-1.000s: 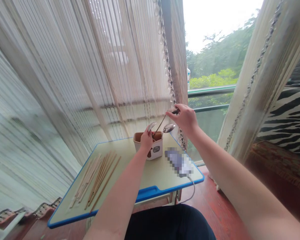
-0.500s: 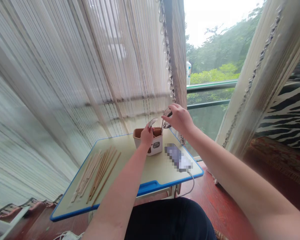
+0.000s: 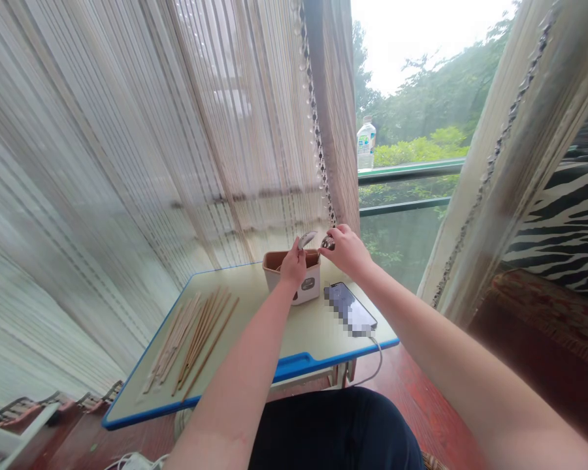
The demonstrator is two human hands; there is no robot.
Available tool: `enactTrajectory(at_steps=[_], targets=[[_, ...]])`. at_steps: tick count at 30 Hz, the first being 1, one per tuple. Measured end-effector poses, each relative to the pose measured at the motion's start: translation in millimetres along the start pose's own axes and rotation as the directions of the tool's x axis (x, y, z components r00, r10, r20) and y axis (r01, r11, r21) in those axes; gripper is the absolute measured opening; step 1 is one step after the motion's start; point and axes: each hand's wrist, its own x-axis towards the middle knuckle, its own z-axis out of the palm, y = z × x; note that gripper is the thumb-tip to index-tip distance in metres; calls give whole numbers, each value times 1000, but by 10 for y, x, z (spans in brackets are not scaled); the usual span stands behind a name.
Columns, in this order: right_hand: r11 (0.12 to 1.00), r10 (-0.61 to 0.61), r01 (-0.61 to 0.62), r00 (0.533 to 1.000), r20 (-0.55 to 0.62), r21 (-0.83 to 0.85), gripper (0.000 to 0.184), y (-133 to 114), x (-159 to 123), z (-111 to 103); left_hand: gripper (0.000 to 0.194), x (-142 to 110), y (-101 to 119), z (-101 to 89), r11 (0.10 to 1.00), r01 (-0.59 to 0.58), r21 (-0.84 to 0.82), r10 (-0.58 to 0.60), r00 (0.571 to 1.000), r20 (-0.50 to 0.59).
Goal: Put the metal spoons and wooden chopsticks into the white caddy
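At the back of the table stands a white utensil box with a brown inside and a dark label. My left hand is closed round a spoon whose shiny bowl points up above the box; its lower part is hidden by the hand and box. Just to the right, at the box's right rim, my right hand pinches a second metal spoon near its rounded bowl. Its handle is mostly hidden, so I cannot tell how far it reaches into the box.
Several pale chopsticks and several browner chopsticks lie on the left of the blue-edged table. A phone with a cable lies at the right. Sheer curtains hang behind; a plastic bottle stands on the window rail.
My right hand has come down toward the box's right rim with its spoon, from higher up. My left hand has shifted slightly up and right, still holding its spoon.
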Motion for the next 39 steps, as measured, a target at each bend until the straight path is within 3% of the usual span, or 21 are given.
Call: enactTrajectory(at_steps=[8, 14, 19, 24, 29, 31, 35, 39], targets=[[935, 129, -73, 982, -140, 348, 56, 132, -129, 71, 36, -88, 206, 30, 987, -114, 114, 106, 992, 69], [849, 207, -129, 973, -99, 512, 74, 187, -180, 75, 40, -92, 490, 131, 955, -85, 286, 74, 996, 50], [759, 234, -167, 972, -25, 629, 85, 211, -161, 93, 47, -132, 535, 268, 973, -110, 203, 92, 991, 96], [640, 239, -153, 971, -6, 753, 73, 331, -112, 202, 48, -106, 394, 296, 995, -63, -74, 74, 986, 152], [596, 252, -155, 968, -1, 788, 50, 426, 51, 300, 38, 40, 294, 219, 937, 134, -322, -35, 955, 296], [547, 269, -148, 963, -5, 824, 48, 446, 168, 325, 33, 71, 280, 156, 967, 108, -230, -29, 947, 320], [424, 289, -208, 953, 86, 881, 34, 470, 369, 367, 32, 19, 231, 50, 988, -140, 68, 116, 953, 279], [408, 278, -199, 957, 86, 891, 27, 473, 375, 411, 34, -46, 173, 22, 955, -239, 175, 190, 947, 258]])
